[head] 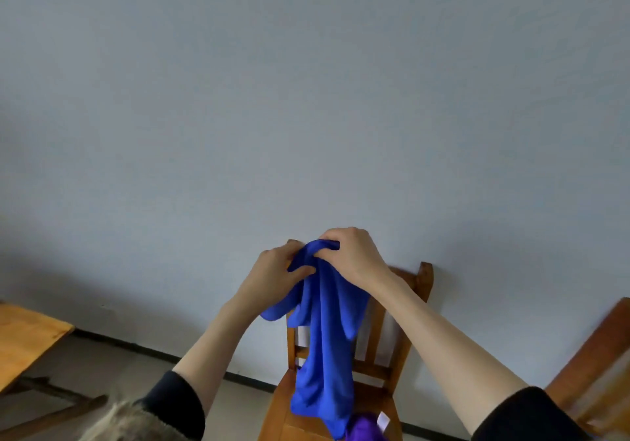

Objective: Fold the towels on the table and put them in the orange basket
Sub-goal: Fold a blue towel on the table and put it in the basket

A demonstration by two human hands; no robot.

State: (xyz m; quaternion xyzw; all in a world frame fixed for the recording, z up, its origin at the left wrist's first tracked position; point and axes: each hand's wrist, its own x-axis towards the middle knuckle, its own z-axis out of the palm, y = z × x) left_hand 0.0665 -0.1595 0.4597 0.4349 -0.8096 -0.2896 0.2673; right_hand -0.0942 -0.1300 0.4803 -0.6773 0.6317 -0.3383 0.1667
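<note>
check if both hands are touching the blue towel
Touching. The head view shows the left hand and right hand both pinching the top edge of the blue towel, which hangs down from their fingers in front of the wooden chair.

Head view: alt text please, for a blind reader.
Both hands, left hand and right hand, grip the top of a blue cloth towel hanging before a brown wooden chair; a purple cloth shows below.

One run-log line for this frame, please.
stage: unfolded | left hand: grips towel | right hand: grips towel | towel: hanging before chair | basket: unseen
</note>
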